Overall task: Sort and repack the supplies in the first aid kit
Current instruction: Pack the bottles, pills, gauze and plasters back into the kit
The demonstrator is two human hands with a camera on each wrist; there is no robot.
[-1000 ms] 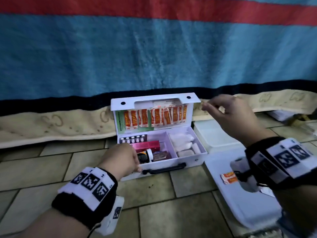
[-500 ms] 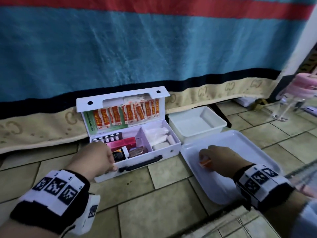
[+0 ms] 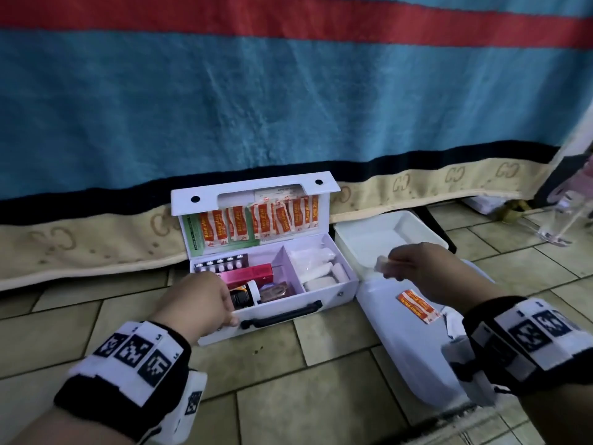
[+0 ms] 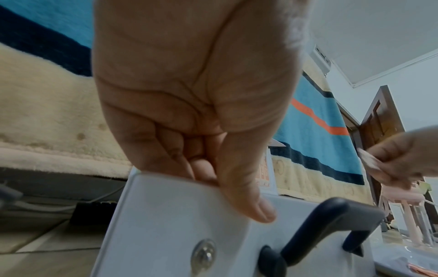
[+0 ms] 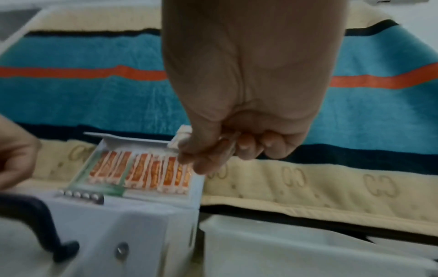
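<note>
Left hand [image 3: 195, 303] grips the front left rim of the open first aid kit [image 3: 321, 316] on the tiled floor, thumb outside, fingers curled inside. Right of the kit, right hand [image 3: 417, 268] pinches a plaster strip [image 3: 382, 263] above the white tray [image 3: 401, 354], where another plaster [image 3: 418, 306] lies.

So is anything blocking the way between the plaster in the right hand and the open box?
Nothing visible is. The right hand pinches a plaster packet in the air beside the first aid kit, whose lid stands open. The left hand grips the kit's front edge, off to the other side.
</note>
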